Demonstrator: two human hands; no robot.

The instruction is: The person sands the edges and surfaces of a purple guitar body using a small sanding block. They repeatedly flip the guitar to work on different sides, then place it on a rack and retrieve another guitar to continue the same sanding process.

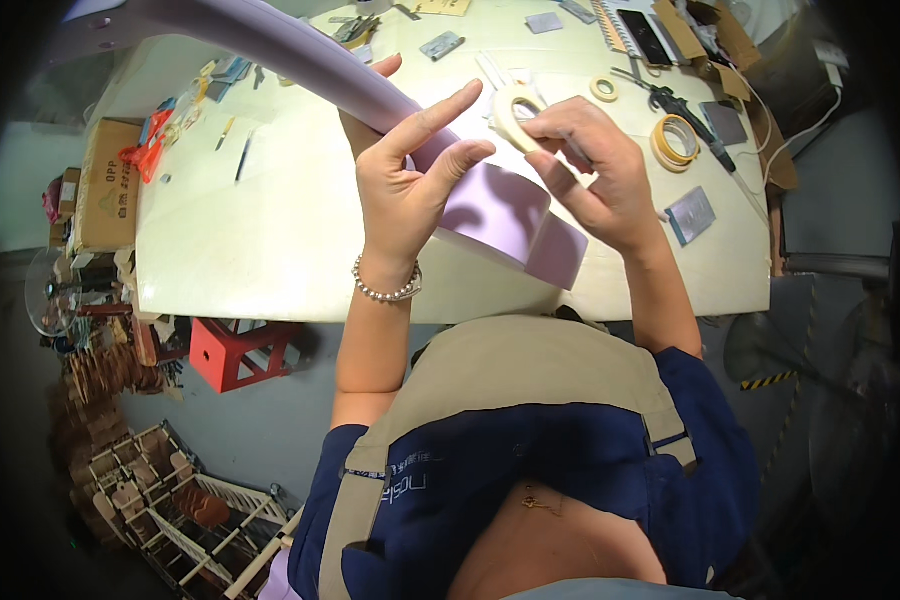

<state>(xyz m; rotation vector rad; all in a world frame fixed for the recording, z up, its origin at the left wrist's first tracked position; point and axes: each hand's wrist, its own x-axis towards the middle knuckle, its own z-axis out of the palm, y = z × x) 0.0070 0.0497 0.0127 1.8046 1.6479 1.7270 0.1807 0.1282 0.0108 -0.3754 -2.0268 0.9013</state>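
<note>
A long, smooth lavender part (300, 60) slants from the upper left down to a broad, angular end in front of me, above the table. My left hand (402, 190) is on its shaft: some fingers pass behind it, while the thumb and forefinger stretch out in front, apart from each other. A beaded bracelet circles that wrist. My right hand (602, 170) pinches a roll of cream masking tape (511, 128) between thumb and fingers, just above the wide end of the part. Whether a strip of tape is pulled loose cannot be seen.
Right of my hands lie a yellow tape roll (674, 143), a smaller roll (604, 89), a black glue-gun-like tool (695, 120) and a sanding block (690, 215). A cardboard box (108, 185) stands left of the table (270, 250). Below is a red stool (235, 355).
</note>
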